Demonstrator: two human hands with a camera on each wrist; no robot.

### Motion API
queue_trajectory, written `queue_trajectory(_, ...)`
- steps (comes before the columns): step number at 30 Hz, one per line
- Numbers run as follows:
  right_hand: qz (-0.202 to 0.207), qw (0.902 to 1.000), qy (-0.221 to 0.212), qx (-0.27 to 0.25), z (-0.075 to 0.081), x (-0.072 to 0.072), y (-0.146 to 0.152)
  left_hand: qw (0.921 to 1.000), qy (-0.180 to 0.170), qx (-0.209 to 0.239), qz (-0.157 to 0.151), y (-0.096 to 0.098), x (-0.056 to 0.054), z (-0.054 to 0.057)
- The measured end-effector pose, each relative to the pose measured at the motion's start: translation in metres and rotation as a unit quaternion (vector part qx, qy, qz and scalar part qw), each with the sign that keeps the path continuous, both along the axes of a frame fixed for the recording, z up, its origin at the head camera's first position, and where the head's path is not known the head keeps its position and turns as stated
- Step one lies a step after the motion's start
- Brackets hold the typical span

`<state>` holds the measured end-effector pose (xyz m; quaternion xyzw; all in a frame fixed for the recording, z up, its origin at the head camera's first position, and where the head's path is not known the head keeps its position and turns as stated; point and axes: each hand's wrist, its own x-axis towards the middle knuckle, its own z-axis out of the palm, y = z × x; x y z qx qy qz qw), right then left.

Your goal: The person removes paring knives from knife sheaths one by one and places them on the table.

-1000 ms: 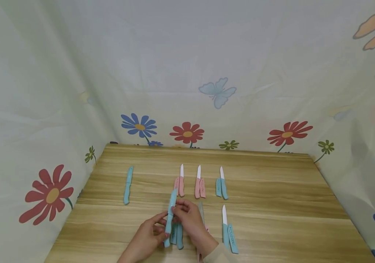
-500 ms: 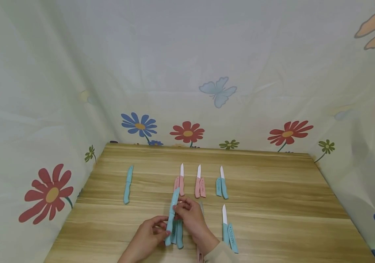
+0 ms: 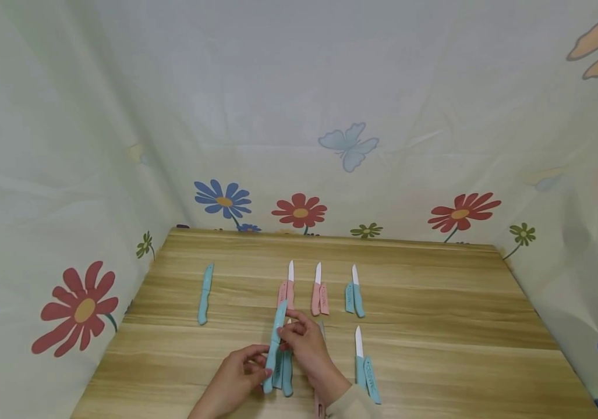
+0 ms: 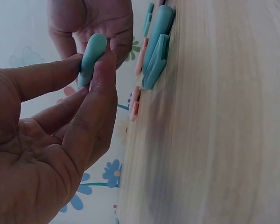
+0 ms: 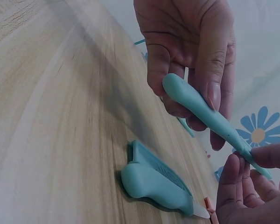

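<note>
A teal paring knife (image 3: 275, 355) with its teal sheath over the blade is held above the table between both hands. My left hand (image 3: 236, 372) pinches the handle near its butt end between thumb and fingers. With thumb and fingertips, my right hand (image 3: 308, 352) grips the sheath end. In the right wrist view the handle (image 5: 196, 105) meets the sheath at the right hand's fingers. Just below lies another teal knife (image 5: 154, 184) with a bare white blade, its sheath (image 5: 151, 158) beside it.
On the wooden table (image 3: 435, 326), a sheathed teal knife (image 3: 205, 297) lies far left. Two pink knives (image 3: 290, 291) and a teal knife (image 3: 357, 297) lie behind the hands, uncovered beside their sheaths. Another teal knife (image 3: 359, 366) lies right. A partly hidden long object (image 3: 319, 407) lies under the right wrist.
The sheathed knife's tip has shifted slightly to the right, and the right hand has risen a little with it. Both hands keep their grip.
</note>
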<state>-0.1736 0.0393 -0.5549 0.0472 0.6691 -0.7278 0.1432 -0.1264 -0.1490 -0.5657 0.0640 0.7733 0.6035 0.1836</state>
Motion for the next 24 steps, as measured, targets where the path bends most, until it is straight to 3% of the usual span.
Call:
queue_trajectory(10,0.008,0.9997,0.018,-0.013,0.0050,-0.0003,0.0013,0.9993,-0.024,0.029,0.000,0.0018,0.0017,-0.0005)
queue_trajectory(24,0.012,0.9996,0.024,-0.006,0.0073,0.0006,0.0007,0.9987,-0.031,0.041,-0.002,0.0021,0.0027,-0.0034)
